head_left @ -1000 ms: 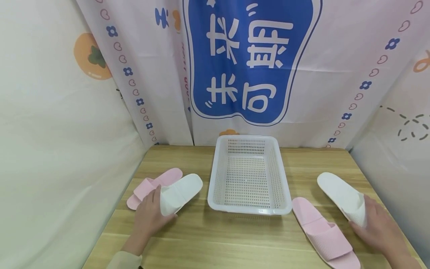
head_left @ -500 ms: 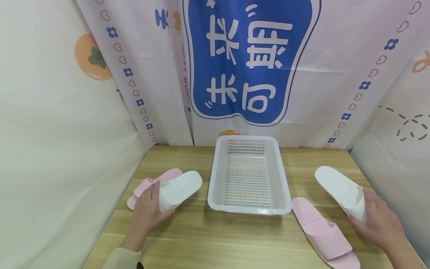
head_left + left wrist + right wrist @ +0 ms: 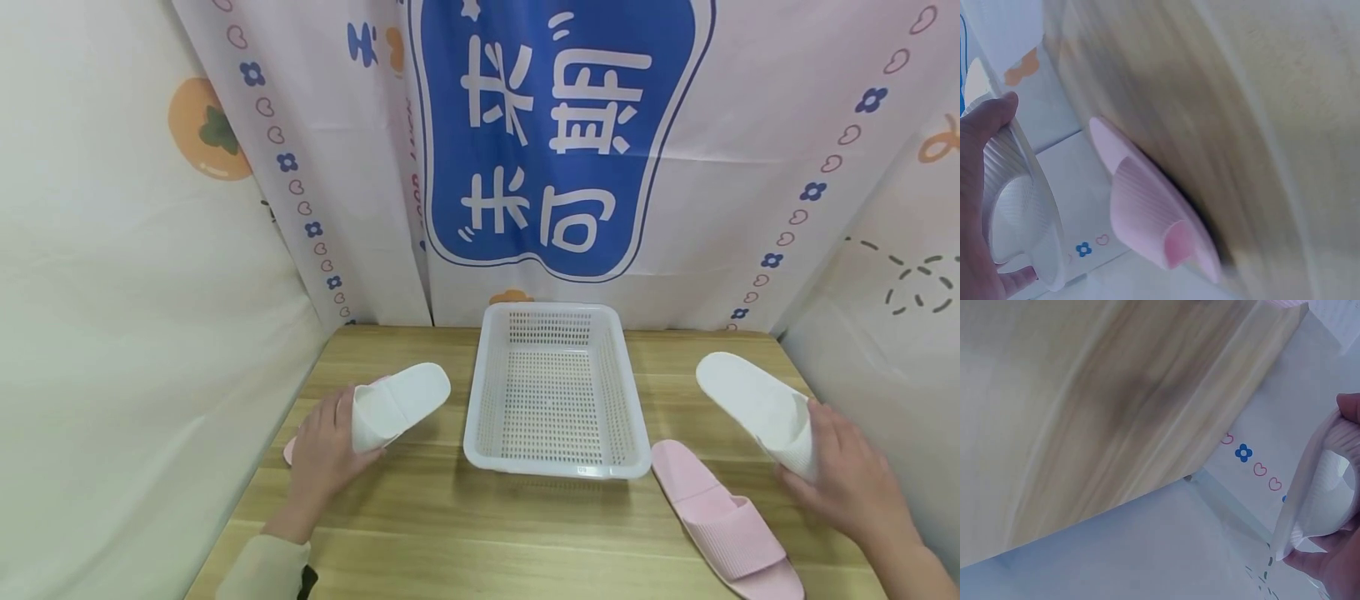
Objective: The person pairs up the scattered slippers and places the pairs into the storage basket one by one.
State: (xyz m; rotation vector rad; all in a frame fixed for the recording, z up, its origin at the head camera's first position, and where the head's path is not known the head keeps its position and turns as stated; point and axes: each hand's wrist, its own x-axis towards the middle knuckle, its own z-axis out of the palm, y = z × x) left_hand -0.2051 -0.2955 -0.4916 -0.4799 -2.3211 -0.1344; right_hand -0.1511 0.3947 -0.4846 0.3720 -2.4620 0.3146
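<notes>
One wood-grain counter point(image 3: 540, 542) bears a white rectangular plastic basket point(image 3: 555, 468) between pink ribbed slippers point(image 3: 731, 533) point(image 3: 1141, 206); above, left hand point(image 3: 324, 457) and right hand point(image 3: 847, 475), fingers curled, grasp white ribbed slippers point(image 3: 405, 402) point(image 3: 753, 404) by their straps. Best lift evenly, straps uncrushed.

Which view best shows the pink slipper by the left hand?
The left wrist view: the pink slipper lies fully in frame and uncovered. In the head view, the left hand and the white slipper it holds hide most of it, leaving bits of pink. The right wrist view does not appear to show it.
</notes>
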